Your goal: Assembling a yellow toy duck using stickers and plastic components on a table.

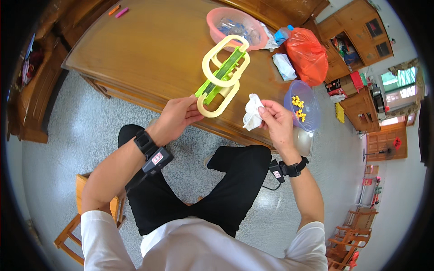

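My left hand (pixel 177 115) pinches the lower end of a plastic piece (pixel 224 71) with a bright green bar and several cream oval loops. The piece is tilted over the front part of the wooden table (pixel 149 58), its top end towards a pink basin (pixel 211 28). Between the thumb and fingers of my right hand (pixel 277 121) is a crumpled white tissue (pixel 252 113). The tissue is apart from the plastic piece, to its right. Close to my right hand stands a bluish-purple translucent bowl (pixel 312 106) with small yellow pieces (pixel 298 103) in it.
Clear and blue items lie in the pink basin. At the table's right are a red plastic bag (pixel 307 54), a white packet (pixel 284 67) and a blue-capped bottle (pixel 282 35). Orange (pixel 114 10) and magenta (pixel 122 12) markers lie far left. A wooden chair (pixel 68 235) stands at lower left.
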A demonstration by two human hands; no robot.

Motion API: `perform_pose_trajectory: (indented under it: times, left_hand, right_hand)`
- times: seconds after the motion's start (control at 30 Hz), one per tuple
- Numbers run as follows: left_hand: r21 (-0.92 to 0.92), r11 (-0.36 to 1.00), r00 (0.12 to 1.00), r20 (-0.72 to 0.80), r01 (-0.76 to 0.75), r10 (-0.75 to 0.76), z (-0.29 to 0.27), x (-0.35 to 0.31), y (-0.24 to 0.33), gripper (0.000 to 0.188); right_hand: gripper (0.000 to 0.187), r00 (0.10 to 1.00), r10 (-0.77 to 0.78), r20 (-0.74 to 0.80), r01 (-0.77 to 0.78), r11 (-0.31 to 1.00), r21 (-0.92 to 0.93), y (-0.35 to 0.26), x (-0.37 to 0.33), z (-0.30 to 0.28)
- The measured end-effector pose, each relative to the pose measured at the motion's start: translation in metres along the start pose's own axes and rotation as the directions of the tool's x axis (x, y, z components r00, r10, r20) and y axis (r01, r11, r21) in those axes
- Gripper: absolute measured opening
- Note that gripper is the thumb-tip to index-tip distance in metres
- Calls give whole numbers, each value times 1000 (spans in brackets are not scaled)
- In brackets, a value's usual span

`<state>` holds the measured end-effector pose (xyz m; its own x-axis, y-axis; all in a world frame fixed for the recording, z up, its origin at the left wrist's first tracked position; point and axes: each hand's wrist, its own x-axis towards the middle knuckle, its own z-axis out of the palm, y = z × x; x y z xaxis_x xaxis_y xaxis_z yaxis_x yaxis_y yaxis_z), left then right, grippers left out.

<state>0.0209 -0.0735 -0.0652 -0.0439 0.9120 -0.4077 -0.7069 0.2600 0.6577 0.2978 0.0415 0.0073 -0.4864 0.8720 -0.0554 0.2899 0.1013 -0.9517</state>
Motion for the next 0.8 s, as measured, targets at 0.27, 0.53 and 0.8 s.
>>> perform_pose_trajectory:
  times: [0.27, 0.53, 0.8]
  left_hand:
    - [319, 936, 970, -135, -149, 200, 44, -71, 13, 32]
    - [267, 964, 974, 212, 18, -77, 85, -70, -19, 29]
    - [262, 949, 904, 339, 175, -261, 94, -68, -17, 40]
  right_hand:
    - [24, 979, 72, 192, -180, 744, 643, 4, -37, 17]
    - [32, 900, -367, 233, 392, 917, -70, -22, -70, 36]
    - [20, 728, -636, 256, 671, 585, -455, -3, -68, -1]
